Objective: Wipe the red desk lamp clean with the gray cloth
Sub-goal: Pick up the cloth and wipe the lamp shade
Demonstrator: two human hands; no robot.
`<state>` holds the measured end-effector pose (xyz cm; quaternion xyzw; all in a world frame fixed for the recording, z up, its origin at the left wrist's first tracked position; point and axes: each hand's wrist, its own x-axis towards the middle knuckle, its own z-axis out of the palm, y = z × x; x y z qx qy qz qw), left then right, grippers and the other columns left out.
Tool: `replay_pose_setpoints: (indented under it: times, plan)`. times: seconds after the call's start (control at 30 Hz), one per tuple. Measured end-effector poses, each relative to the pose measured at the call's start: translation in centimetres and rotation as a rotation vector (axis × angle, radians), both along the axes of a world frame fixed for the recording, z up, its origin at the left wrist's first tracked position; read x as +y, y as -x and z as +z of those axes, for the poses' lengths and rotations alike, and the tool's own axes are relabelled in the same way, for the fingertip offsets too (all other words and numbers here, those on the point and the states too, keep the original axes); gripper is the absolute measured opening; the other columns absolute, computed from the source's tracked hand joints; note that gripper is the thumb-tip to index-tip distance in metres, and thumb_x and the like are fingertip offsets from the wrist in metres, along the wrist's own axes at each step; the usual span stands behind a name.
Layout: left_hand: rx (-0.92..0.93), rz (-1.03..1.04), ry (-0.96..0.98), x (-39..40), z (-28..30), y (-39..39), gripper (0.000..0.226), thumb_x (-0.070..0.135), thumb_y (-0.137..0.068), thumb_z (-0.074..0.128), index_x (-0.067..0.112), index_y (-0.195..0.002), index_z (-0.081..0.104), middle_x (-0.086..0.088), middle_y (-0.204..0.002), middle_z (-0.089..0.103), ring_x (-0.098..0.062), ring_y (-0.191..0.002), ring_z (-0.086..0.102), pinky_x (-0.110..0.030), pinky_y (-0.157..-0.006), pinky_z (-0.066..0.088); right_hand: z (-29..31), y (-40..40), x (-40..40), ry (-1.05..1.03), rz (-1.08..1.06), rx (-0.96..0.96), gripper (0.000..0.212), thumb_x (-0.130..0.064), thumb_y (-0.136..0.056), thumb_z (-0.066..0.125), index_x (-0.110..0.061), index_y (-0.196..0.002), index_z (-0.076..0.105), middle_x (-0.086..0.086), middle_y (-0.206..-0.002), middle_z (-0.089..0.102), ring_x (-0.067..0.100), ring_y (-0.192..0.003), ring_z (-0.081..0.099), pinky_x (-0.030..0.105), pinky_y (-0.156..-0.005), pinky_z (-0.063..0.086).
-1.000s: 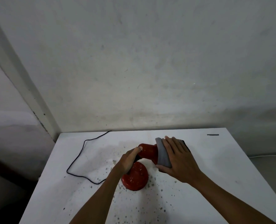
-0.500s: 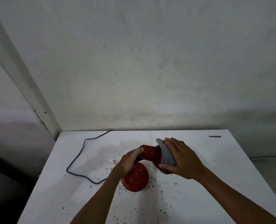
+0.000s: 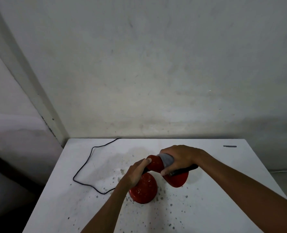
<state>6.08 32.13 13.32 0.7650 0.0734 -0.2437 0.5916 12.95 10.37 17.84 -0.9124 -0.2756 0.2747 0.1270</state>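
The red desk lamp point(image 3: 144, 189) stands on a round base in the middle of the white table point(image 3: 223, 216). Its red shade point(image 3: 179, 180) points right and toward me. My left hand point(image 3: 136, 172) grips the lamp's neck just above the base. My right hand point(image 3: 179, 158) is wrapped over the top of the shade, pressing the gray cloth point(image 3: 167, 159) onto it. Only a strip of cloth shows between my fingers and the red shade. A dark edge of the cloth or shade rim pokes out under my right palm.
A black power cord point(image 3: 87, 167) loops across the table's left half to the back edge. Dark specks and a dried stain dot the tabletop around the lamp. A small dark mark point(image 3: 229, 146) lies at the back right. The wall stands right behind the table.
My right hand has turned over the shade, from lying flat on its side to gripping it from above, so the cloth moved around the shade. More of the shade's red front shows now.
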Motion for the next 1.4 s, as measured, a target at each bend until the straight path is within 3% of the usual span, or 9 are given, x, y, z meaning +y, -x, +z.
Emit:
replay_pose_setpoints:
  times: [0.1, 0.23, 0.37, 0.57, 0.83, 1.03, 1.13, 1.23, 1.4]
  plan:
    - [0.002, 0.010, -0.031, 0.0, 0.2, 0.1, 0.025, 0.049, -0.103, 0.034, 0.029, -0.110, 0.048, -0.002, -0.122, 0.054, -0.017, -0.107, 0.049, -0.035, -0.100, 0.038, 0.4, -0.8, 1.8, 0.010, 0.040, 0.079, 0.052, -0.081, -0.070, 0.072, -0.045, -0.105, 0.059, -0.017, -0.102, 0.068, 0.012, -0.094, 0.069, 0.034, -0.084, 0.059]
    - [-0.009, 0.008, -0.015, 0.1, -0.1, 0.5, 0.046, 0.055, -0.101, 0.033, 0.027, -0.133, 0.050, -0.007, -0.144, 0.052, -0.023, -0.121, 0.053, -0.040, -0.107, 0.038, 0.5, -0.7, 2.2, -0.029, 0.006, 0.108, 0.068, -0.088, -0.062, 0.071, -0.040, -0.110, 0.064, -0.014, -0.103, 0.072, 0.013, -0.093, 0.072, 0.039, -0.086, 0.062]
    - [-0.037, -0.002, -0.025, 0.0, 0.2, 0.8, 0.023, 0.051, -0.103, 0.033, 0.040, -0.095, 0.052, 0.000, -0.121, 0.057, -0.007, -0.095, 0.054, -0.035, -0.097, 0.038, 0.0, 1.3, 1.1, -0.030, -0.033, -0.024, 0.077, -0.090, -0.064, 0.066, -0.042, -0.123, 0.058, -0.015, -0.114, 0.070, 0.012, -0.099, 0.068, 0.037, -0.091, 0.059]
    - [-0.036, -0.007, 0.010, 0.3, 0.2, 0.8, 0.029, 0.052, -0.102, 0.036, 0.034, -0.095, 0.058, 0.014, -0.103, 0.063, -0.007, -0.097, 0.058, -0.038, -0.101, 0.039, -2.8, 5.1, -2.3, -0.129, -0.142, -0.327, 0.095, -0.094, -0.072, 0.053, -0.043, -0.150, 0.038, -0.019, -0.143, 0.055, 0.007, -0.127, 0.055, 0.030, -0.105, 0.050]
    - [-0.076, 0.008, 0.050, 0.5, 0.4, 0.9, 0.040, 0.055, -0.098, 0.042, 0.022, -0.095, 0.066, 0.008, -0.090, 0.071, -0.011, -0.091, 0.066, -0.030, -0.086, 0.044, -5.1, 7.2, -3.0, -0.762, -0.506, -0.195, 0.055, -0.066, -0.099, 0.045, -0.037, -0.146, 0.053, -0.021, -0.148, 0.056, 0.003, -0.142, 0.047, 0.040, -0.121, 0.040]
    - [-0.480, 0.571, -0.166, -2.4, -1.2, 5.4, 0.033, 0.045, -0.090, 0.066, 0.024, -0.110, 0.051, 0.005, -0.110, 0.055, -0.009, -0.100, 0.056, -0.028, -0.085, 0.048, -3.8, 8.0, -2.7, -0.750, -0.513, -0.239, 0.045, -0.057, -0.104, 0.042, -0.041, -0.144, 0.054, -0.027, -0.146, 0.056, -0.001, -0.141, 0.046, 0.040, -0.121, 0.039]
    - [-0.568, 0.480, 0.086, -5.9, -0.7, 8.8, 0.015, 0.024, -0.093, 0.067, 0.022, -0.104, 0.057, 0.004, -0.094, 0.063, -0.015, -0.084, 0.065, -0.025, -0.073, 0.057, -2.5, 8.9, -1.8, -0.772, -0.542, -0.288, 0.042, -0.052, -0.105, 0.041, -0.042, -0.145, 0.052, -0.028, -0.144, 0.057, -0.001, -0.138, 0.050, 0.036, -0.119, 0.041]
    - [-0.448, 0.235, 0.313, -8.8, -0.2, 10.1, 0.027, 0.022, -0.101, 0.055, 0.023, -0.128, 0.057, 0.007, -0.114, 0.068, -0.018, -0.108, 0.066, -0.031, -0.089, 0.056, -2.2, 9.9, 0.1, -0.722, -0.583, -0.364, 0.054, -0.064, -0.102, 0.031, -0.042, -0.148, 0.048, -0.023, -0.146, 0.056, 0.001, -0.137, 0.051, 0.038, -0.119, 0.042]
    - [-0.254, 0.429, 0.433, -9.7, 0.6, 9.7, 0.026, 0.005, -0.101, 0.051, 0.022, -0.114, 0.065, 0.001, -0.101, 0.075, -0.025, -0.102, 0.069, -0.027, -0.084, 0.058, -1.6, 11.1, 2.4, -0.503, -0.627, -0.293, 0.071, -0.066, -0.095, 0.008, -0.040, -0.153, 0.037, -0.008, -0.160, 0.042, 0.015, -0.150, 0.028, 0.045, -0.127, 0.022]
